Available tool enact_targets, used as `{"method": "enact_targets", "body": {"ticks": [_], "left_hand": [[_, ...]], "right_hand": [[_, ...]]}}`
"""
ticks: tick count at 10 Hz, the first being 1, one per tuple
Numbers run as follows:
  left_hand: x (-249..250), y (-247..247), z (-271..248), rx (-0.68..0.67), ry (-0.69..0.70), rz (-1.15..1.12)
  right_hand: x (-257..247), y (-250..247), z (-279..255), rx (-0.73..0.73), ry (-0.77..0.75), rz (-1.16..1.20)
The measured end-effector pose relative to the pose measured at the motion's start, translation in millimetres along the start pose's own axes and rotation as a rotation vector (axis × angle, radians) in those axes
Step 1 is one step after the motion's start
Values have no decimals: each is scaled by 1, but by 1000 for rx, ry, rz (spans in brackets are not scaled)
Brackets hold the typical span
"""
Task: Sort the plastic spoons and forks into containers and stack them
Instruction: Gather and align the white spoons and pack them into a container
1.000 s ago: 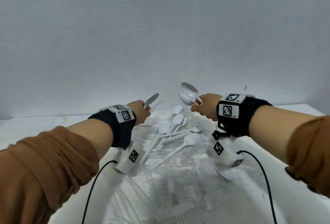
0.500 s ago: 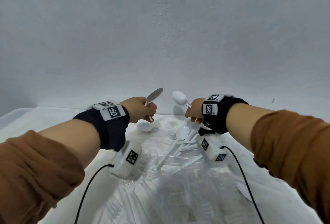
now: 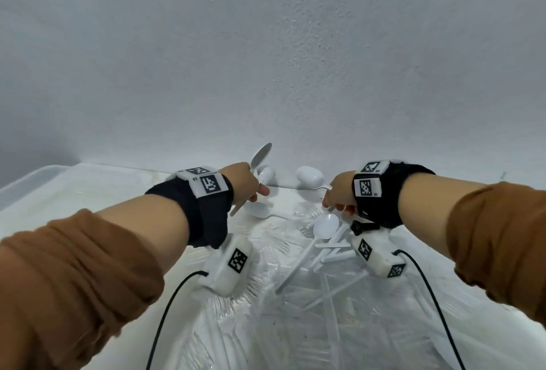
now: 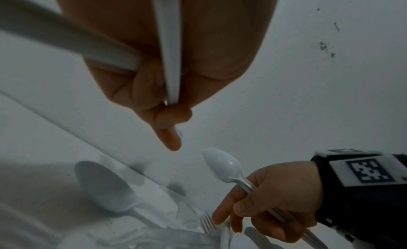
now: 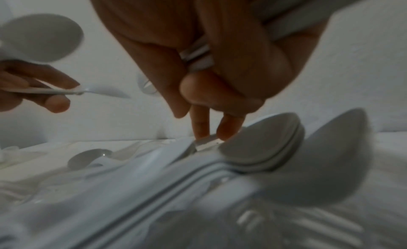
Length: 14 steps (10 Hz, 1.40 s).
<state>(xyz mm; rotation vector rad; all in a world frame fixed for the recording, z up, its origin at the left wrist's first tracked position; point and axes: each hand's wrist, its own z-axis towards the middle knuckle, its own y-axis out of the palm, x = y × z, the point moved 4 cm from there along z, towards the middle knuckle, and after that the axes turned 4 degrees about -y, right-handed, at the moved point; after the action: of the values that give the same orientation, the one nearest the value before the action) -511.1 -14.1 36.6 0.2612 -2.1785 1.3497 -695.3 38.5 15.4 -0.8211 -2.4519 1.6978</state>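
- The left hand [image 4: 167,64] grips 2 white spoon handles [image 4: 169,49] in curled fingers [image 4: 169,137].
- The right hand [image 4: 275,200] holds a white spoon [image 4: 222,163].
- Another spoon [image 4: 103,186] and a clear fork [image 4: 207,223] lie below.

A plain grey-white textured wall [image 3: 266,59] fills the space ahead of me, with a few small dark specks [image 4: 323,45] on it in the left wrist view. My rolled-up brown fabric sleeves [image 3: 74,275] cover both forearms, black wristbands [image 3: 390,192] with white square-patterned marker tags [image 3: 211,185] wrap my wrists, and thin black cables [image 3: 165,310] trail back from the white camera units [image 3: 227,266] beneath them.
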Motion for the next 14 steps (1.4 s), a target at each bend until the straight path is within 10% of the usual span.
{"method": "enact_targets", "body": {"ticks": [8, 14], "left_hand": [[7, 61, 42, -201, -86, 216], [38, 12, 11, 138, 129, 285]], "right_hand": [[27, -32, -37, 206, 53, 332], [46, -23, -103, 293, 126, 272]]}}
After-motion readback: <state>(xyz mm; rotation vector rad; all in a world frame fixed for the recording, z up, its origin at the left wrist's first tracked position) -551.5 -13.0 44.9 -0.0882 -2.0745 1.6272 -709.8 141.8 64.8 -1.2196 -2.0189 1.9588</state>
